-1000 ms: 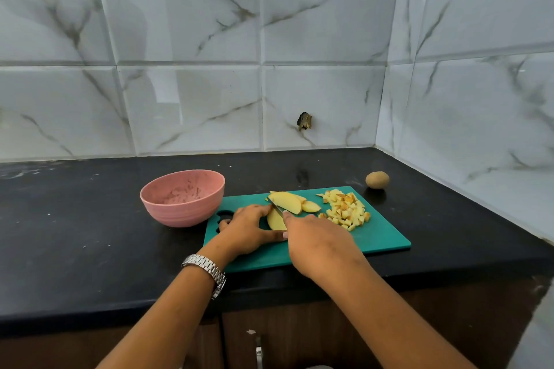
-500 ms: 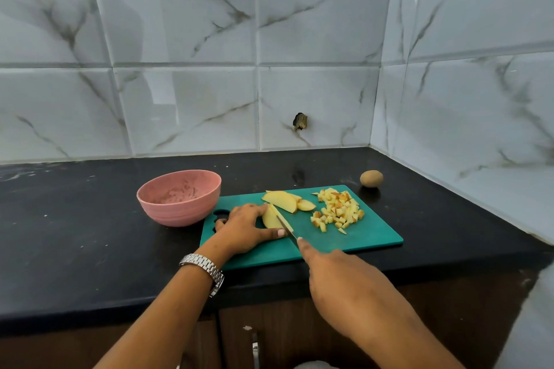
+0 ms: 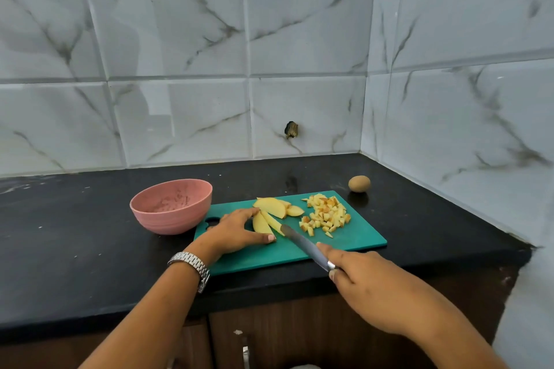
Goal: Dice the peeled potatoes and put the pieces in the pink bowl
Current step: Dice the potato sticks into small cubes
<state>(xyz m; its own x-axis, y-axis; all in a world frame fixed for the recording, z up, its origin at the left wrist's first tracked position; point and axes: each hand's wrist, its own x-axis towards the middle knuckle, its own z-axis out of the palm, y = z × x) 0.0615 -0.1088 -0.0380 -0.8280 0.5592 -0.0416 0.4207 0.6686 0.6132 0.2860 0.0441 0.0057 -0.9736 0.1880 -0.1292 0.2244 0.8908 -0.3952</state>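
step in hand: dicing, at the stage of cutting slices into strips. no transfer to the bowl is under way.

position of parts:
- the green cutting board (image 3: 356, 238) lies on the black tabletop (image 3: 75, 234), near its front edge.
- two potato slices (image 3: 263, 223) lie side by side on the board, just beside the left hand (image 3: 236, 229). its fingers are extended, not curled. they rest along the far left of the slices, with the thumb at the near end, so the grip is apart and only steadies the slices.
- the right hand (image 3: 368, 281) has its grip clamped on the handle of the knife (image 3: 301, 244). the blade tip meets the near end of the slices. the handle sits back over the near edge of the board.
- further uncut slices (image 3: 271, 207) lie behind the pair, touching it.
- the diced pieces (image 3: 325, 216) form a loose pile on the right half of the board, apart from the slices.
- the pink bowl (image 3: 168, 220) stands on the tabletop, touching or just beside the left end of the board. no potato pieces show inside it.
- a small round brown item (image 3: 359, 183), likely a whole potato, sits on the tabletop behind the right corner of the board.

progress, as judged: partly done. one pile is diced, several slices remain, and nothing is in the bowl.

next move calls for:
1. set the blade lengthwise on the held slices.
2. keep the left fingertips clear of the cutting line.
3. cut into strips, then cut crosswise into cubes.
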